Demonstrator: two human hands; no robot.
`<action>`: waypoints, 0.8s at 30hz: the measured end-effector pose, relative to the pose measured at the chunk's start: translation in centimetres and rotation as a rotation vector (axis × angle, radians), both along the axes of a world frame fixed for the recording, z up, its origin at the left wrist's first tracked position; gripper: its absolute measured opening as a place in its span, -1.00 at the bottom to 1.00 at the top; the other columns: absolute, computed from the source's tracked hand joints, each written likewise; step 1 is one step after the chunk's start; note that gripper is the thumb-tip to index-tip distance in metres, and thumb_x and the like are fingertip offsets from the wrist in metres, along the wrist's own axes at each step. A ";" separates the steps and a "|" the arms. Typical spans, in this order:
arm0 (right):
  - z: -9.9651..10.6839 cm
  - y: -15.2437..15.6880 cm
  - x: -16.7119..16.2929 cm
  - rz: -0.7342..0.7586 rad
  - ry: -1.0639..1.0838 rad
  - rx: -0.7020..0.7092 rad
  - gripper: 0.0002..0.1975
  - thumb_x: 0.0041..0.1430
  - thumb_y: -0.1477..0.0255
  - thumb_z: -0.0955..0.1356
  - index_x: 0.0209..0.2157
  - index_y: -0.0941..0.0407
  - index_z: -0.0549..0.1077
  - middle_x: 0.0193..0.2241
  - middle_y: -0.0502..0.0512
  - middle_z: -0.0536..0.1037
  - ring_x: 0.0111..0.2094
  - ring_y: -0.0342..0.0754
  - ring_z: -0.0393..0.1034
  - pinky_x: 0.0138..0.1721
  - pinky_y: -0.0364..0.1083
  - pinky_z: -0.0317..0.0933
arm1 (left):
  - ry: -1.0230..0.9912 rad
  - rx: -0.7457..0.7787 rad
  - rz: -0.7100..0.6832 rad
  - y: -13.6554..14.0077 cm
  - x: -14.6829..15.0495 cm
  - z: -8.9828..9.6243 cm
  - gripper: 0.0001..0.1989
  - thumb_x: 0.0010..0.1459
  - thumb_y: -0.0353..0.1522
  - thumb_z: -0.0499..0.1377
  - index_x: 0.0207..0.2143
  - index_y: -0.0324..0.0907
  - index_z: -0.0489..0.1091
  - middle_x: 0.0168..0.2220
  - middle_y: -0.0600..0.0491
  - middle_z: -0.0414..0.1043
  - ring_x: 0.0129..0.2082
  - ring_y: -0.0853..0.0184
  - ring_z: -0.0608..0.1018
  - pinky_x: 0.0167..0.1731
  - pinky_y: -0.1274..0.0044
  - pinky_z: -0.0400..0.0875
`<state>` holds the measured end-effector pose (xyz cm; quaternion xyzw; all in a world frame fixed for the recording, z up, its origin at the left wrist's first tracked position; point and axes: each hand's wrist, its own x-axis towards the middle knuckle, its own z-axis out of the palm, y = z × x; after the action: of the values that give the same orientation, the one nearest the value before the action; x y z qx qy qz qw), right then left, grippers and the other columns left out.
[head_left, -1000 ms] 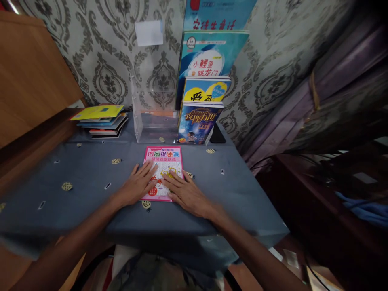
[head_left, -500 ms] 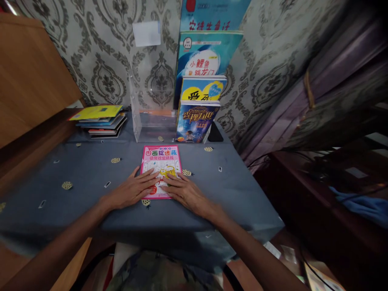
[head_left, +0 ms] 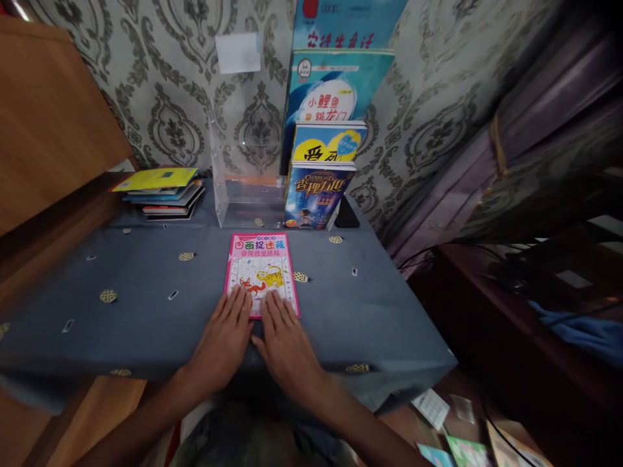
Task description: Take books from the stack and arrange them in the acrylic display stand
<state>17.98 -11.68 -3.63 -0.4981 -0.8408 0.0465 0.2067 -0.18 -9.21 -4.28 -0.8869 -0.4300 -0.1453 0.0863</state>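
A pink-bordered picture book, with a yellow striped cat and an orange fox on its cover, lies closed on the blue-grey tablecloth. My left hand rests flat with its fingertips over the book's lower left part. Beside it my right hand lies flat, its fingers over the lower right part of the cover. Both hands have their fingers stretched forward and grip nothing. They cover much of the book's near edge.
Behind the book stands a clear acrylic rack, its right side filled with upright books. A dark phone lies right of it. A book stack sits at the back left. Several papers and books are on the floor at lower right.
Both hands have slid back toward me, from the middle of the cover to its near edge. Their fingers now point forward, and more of the cover picture shows. The book stays in place.
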 end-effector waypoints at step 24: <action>0.9 -0.8 4.5 0.060 -0.050 0.027 -0.42 0.38 0.42 0.23 0.37 0.27 0.12 0.32 0.37 0.24 0.36 0.16 0.10 0.31 0.25 0.15 | 0.027 0.027 -0.006 -1.0 -0.6 2.0 -0.35 0.47 -0.15 -0.23 0.46 -0.27 -0.32 0.32 -0.24 0.22 0.32 0.09 0.31 0.29 0.12 0.14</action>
<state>22.44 -12.51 -2.70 -0.4709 -0.8608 0.0288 0.1910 -0.77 -10.22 -2.33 -0.8888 -0.4241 -0.1394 0.1037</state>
